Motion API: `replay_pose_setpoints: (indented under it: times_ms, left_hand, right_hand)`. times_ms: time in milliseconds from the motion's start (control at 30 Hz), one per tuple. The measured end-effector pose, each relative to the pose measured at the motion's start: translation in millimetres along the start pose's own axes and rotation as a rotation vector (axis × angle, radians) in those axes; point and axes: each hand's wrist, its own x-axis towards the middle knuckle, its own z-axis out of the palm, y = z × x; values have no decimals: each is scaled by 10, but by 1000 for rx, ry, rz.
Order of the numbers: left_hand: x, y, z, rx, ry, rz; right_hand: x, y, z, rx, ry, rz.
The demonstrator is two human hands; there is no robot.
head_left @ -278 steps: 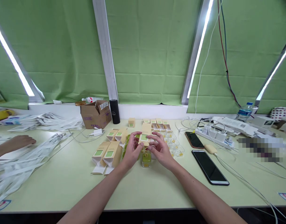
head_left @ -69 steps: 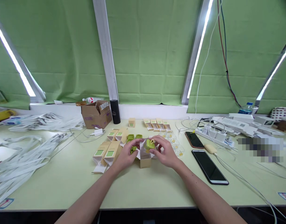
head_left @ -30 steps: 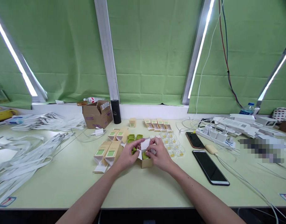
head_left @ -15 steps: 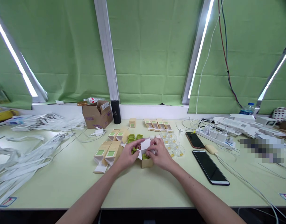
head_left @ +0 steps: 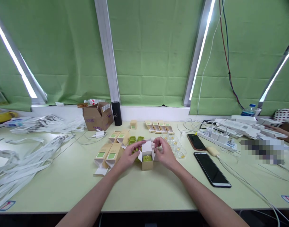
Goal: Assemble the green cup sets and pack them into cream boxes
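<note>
A small kraft box (head_left: pixel 147 165) stands on the table with its white flaps up and a green item (head_left: pixel 147 158) inside. My left hand (head_left: pixel 129 155) touches the box's left flap, fingers closed on it. On the right side, my right hand (head_left: pixel 165 152) is beside the right flap, fingers curled and slightly apart, with nothing visible in them. Green containers (head_left: pixel 132 138) are partly hidden behind my left hand. Clear plastic cups (head_left: pixel 176 143) with yellow centres sit to the right. Open kraft boxes (head_left: pixel 114 154) lie to the left.
Two phones (head_left: pixel 212 169) and a power strip (head_left: pixel 217 140) with cables lie right. White straps (head_left: pixel 28 168) cover the left side. A cardboard box (head_left: pixel 97 118) and black cylinder (head_left: pixel 116 113) stand at the back. Another person's hand (head_left: pixel 280 132) shows at far right.
My right hand has lifted off the green item and moved slightly right, uncovering it inside the box. Another person's hand has appeared at the far right.
</note>
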Motion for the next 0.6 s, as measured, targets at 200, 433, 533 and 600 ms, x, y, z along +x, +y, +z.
replay_pose_setpoints:
  times_ms: [200, 433, 533, 600]
  left_hand:
    - [-8, -3, 18, -27, -21, -2]
    - [-2, -61, 57, 104, 4, 50]
    - [1, -96, 70, 139, 13, 47]
    - [-5, -112, 82, 160, 10, 35]
  right_hand:
    - [-19, 42, 31, 7, -46, -8]
    - [-32, 96, 60, -5, -61, -6]
    - [-39, 104, 67, -19, -65, -8]
    - [-42, 97, 68, -32, -68, -2]
